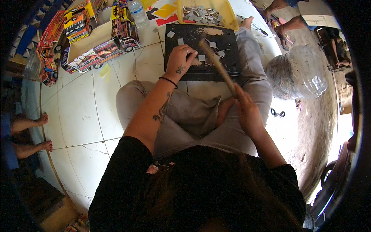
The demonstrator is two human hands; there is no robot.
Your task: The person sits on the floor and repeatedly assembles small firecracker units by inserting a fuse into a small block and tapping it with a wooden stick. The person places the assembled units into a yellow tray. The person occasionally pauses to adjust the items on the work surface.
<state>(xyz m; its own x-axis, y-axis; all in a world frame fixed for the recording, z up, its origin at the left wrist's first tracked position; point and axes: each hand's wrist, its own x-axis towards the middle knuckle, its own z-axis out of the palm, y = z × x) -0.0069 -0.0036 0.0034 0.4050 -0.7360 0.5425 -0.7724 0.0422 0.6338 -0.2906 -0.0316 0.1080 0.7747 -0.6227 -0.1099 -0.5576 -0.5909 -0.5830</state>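
A black board (176,74) lies on the floor in front of my crossed legs, with several small pale square pieces (201,58) and thin bits scattered over it. My left hand (180,60) rests at the board's left side, thumb and fingers pinched together; whatever is between the fingertips is too small to make out. In my right hand (247,110) is the lower end of a long wooden handle (218,63), which slants up and left over the board. Its far end is blurred, so I cannot tell what tool it belongs to. Worn tan patches (212,31) mark the board.
A yellow tray (232,22) of pale pieces stands beyond the board. Colourful toy trucks (96,56) and a water bottle (138,13) are at far left. On the right are a big clear plastic container (305,73) and scissors (277,113). Other people's feet (45,120) show at left and far right.
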